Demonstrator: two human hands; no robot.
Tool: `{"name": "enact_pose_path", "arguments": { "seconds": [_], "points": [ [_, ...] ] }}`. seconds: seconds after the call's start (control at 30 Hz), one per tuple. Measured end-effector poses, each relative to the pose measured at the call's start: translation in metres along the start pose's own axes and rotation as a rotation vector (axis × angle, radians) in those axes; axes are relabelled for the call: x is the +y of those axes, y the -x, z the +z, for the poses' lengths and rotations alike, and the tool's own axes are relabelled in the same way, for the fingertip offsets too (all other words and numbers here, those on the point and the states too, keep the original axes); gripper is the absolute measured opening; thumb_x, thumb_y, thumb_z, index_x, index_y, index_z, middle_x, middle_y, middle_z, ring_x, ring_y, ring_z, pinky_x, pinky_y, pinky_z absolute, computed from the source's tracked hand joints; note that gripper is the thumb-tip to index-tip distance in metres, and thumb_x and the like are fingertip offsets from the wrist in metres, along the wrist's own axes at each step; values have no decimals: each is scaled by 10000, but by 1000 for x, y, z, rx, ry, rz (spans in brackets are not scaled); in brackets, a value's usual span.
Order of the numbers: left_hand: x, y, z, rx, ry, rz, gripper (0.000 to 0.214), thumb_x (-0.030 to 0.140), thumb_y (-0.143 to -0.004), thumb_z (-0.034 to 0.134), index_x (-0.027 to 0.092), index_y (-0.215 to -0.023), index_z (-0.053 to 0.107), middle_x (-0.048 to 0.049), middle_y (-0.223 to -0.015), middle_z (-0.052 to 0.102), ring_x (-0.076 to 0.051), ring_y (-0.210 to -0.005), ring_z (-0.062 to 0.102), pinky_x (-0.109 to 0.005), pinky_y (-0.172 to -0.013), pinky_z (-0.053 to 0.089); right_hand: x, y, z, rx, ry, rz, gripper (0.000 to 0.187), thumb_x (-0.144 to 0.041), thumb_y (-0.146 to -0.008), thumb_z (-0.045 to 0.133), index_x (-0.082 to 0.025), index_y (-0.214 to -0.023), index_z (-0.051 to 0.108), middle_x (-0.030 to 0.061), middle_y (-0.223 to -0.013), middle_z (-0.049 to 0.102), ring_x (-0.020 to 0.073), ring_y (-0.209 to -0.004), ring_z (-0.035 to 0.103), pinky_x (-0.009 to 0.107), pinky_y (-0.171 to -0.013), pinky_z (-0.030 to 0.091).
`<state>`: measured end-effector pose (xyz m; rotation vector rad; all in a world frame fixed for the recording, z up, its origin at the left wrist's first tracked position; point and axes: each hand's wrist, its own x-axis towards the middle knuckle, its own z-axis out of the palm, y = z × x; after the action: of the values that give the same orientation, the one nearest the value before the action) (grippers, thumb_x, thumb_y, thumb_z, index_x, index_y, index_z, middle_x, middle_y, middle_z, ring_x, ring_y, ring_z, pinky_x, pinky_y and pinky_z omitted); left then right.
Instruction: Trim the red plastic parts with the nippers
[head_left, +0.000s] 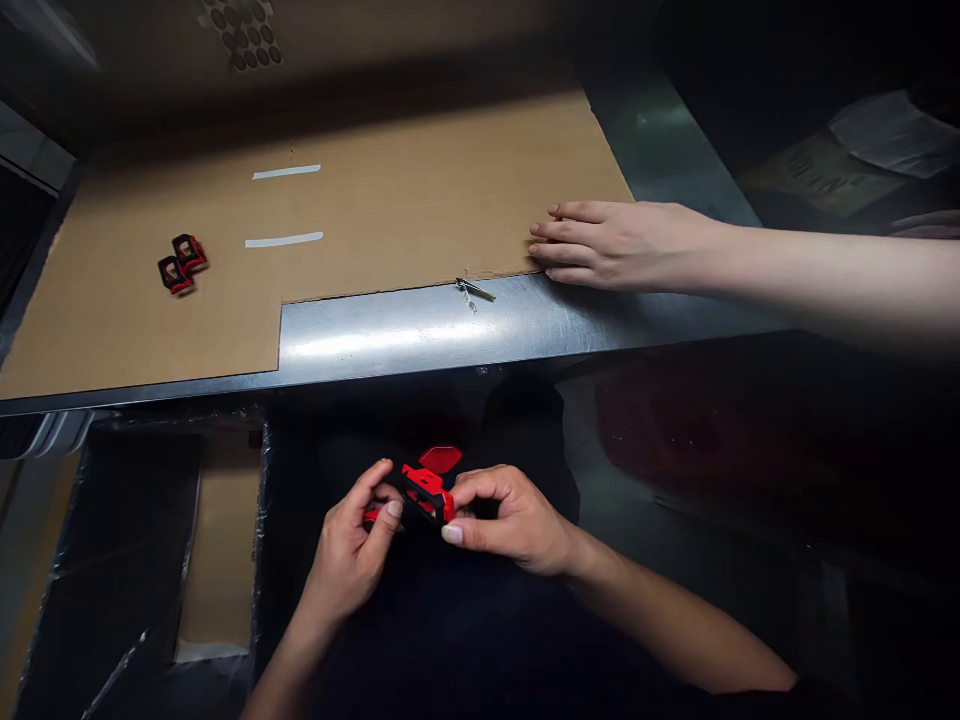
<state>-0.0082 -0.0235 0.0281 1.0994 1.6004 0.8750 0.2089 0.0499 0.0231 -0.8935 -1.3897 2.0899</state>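
Note:
Above my lap, my left hand (352,545) and my right hand (517,520) hold a small red-and-black plastic part (426,482) between them. My left fingers and thumb close round its black end, where a bit of red shows low down. At the other end, my right thumb and index finger pinch the red edge. Just behind this part is a flat red piece with angled corners (441,459); what supports it is too dark to make out.
Cardboard (420,190) covers much of the metal table (390,330). Two red-and-black parts (181,265) lie at left. Another person's hand (622,240) rests at right over something red. Small metal pieces (475,290) lie near the cardboard's edge. A plastic-lined box (135,530) stands lower left.

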Motion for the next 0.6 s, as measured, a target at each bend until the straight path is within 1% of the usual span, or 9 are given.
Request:
{"name": "enact_pose_path", "arguments": {
  "seconds": [0.1,0.17,0.23,0.3,0.37,0.4,0.47,0.53,0.6],
  "points": [
    [-6,1,2,5,169,-91,432,374,-962,597,243,-1371,559,-35,-965,688,-129,-702,648,-242,-693,544,-1,-1,2,46,158,-148,191,-369,-816,788,-180,-844,778,10,-701,668,129,-645,585,260,-634,477],
    [-7,4,6,13,184,-75,490,398,-944,626,238,-1396,526,-45,-967,681,-140,-756,647,-250,-727,550,-1,-3,3,62,230,-244,162,-344,-827,781,-190,-875,790,26,-712,703,147,-664,622,275,-655,503],
    [-5,6,10,6,159,14,599,417,-888,698,245,-1424,493,-61,-1020,679,-153,-806,642,-271,-771,561,1,-4,4,71,258,-317,140,-324,-839,776,-194,-888,794,35,-719,723,153,-674,644,277,-662,519],
    [-3,7,14,3,137,133,712,431,-832,755,276,-1456,447,-99,-1214,643,-174,-872,652,-305,-794,583,3,-5,5,86,268,-358,121,-302,-841,779,-190,-884,794,42,-730,732,154,-679,653,272,-657,525],
    [-1,7,17,16,88,230,785,428,-802,783,309,-1480,405,-130,-1428,527,-230,-1031,659,-356,-840,600,5,-6,5,96,276,-386,99,-277,-837,783,-184,-872,790,46,-736,735,156,-685,656,271,-658,530],
    [-1,7,18,22,51,268,806,422,-796,789,317,-1488,390,-134,-1479,487,-266,-1133,637,-392,-887,597,5,-7,6,94,281,-398,85,-263,-838,780,-183,-865,787,46,-736,736,158,-691,658,274,-665,533],
    [-2,5,20,26,-28,330,839,414,-791,794,319,-1504,362,-135,-1505,472,-317,-1283,563,-469,-989,559,6,-8,6,82,296,-424,49,-228,-845,766,-182,-856,780,44,-735,739,163,-705,664,285,-689,539],
    [-3,3,21,36,-93,375,862,403,-794,793,318,-1519,334,-134,-1507,479,-328,-1334,528,-520,-1052,515,7,-8,6,71,318,-448,34,-179,-849,742,-179,-857,775,47,-746,747,171,-724,672,297,-709,544],
    [-5,2,22,52,-134,404,871,387,-799,790,312,-1527,317,-136,-1502,488,-326,-1348,520,-542,-1077,495,7,-9,6,71,339,-466,66,-134,-843,716,-173,-855,768,52,-755,751,177,-732,675,304,-711,546]
  ]
}}
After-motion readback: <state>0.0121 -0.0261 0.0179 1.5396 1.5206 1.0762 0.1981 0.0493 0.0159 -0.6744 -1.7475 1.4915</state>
